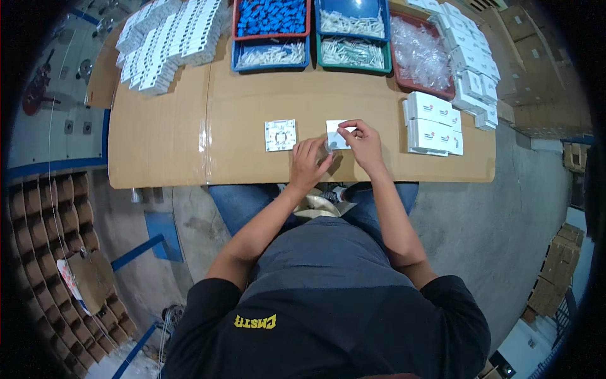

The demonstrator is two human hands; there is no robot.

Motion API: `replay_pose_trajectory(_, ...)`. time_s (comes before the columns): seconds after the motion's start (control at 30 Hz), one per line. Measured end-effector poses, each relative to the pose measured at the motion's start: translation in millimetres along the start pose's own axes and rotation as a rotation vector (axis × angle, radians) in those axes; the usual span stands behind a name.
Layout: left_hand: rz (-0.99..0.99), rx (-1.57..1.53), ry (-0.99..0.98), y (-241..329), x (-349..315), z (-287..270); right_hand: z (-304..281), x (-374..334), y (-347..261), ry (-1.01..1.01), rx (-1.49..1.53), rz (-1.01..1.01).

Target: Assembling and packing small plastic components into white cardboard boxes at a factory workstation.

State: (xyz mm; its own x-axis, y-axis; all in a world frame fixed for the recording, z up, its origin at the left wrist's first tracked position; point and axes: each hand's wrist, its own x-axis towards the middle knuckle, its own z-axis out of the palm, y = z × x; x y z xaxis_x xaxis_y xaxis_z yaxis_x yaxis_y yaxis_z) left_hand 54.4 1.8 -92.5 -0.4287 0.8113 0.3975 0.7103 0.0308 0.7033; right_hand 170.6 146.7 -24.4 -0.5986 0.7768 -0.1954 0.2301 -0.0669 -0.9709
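Near the front edge of the cardboard-covered table, my left hand (307,162) is closed, thumb and fingers together at a small clear piece that looks like a plastic bag (329,146). My right hand (365,144) pinches at the top of a white square plate (332,128), its fingertips covering whatever small thing they hold. The plate lies partly under the right fingers, beside the clear piece. Left of both hands a white square frame (280,135) with a cut-out, moulded middle lies flat on the cardboard, touched by neither hand.
At the back are trays of blue plugs (271,17), white parts (271,55), pale green parts (352,54) and clear plastic bags (421,54). White boxes are stacked at the far left (170,44), far right (468,54) and nearer right (434,124). The table's front edge (252,185) is close to my lap.
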Motion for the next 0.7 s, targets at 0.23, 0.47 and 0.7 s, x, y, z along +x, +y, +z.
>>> replay_pose_trajectory(0.23, 0.028, -0.019, 0.034, -1.0, -7.4, -0.2, 18.6, -24.1, 12.0, 0.043, -0.299, -0.347)
replay_pose_trajectory(0.47, 0.020, -0.053, 0.082, -0.2, -8.3, -1.6, 22.7, -25.1, 13.6, -0.101, -0.452, -0.307)
replay_pose_trajectory(0.7, 0.017, -0.055, 0.095, -4.7, -8.4, 0.5, 20.3, -19.1, 15.8, -0.114, -0.596, -0.410)
